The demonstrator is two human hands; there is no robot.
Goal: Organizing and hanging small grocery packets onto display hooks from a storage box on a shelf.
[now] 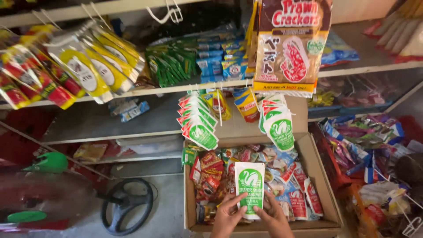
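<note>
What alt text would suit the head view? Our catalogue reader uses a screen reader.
Both hands, left hand and right hand, hold a white-and-green sachet upright over an open cardboard box filled with mixed sachets. Behind it, shop shelves hold hanging sachet strips and a large cracker bag.

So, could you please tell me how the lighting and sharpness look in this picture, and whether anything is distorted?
In the head view, light is uneven: the top right corner is washed out, the lower left floor dim. The green-and-white sachet held by the left hand and right hand over the cardboard box is sharp; the hanging yellow packets at the left edge look stretched and soft.
</note>
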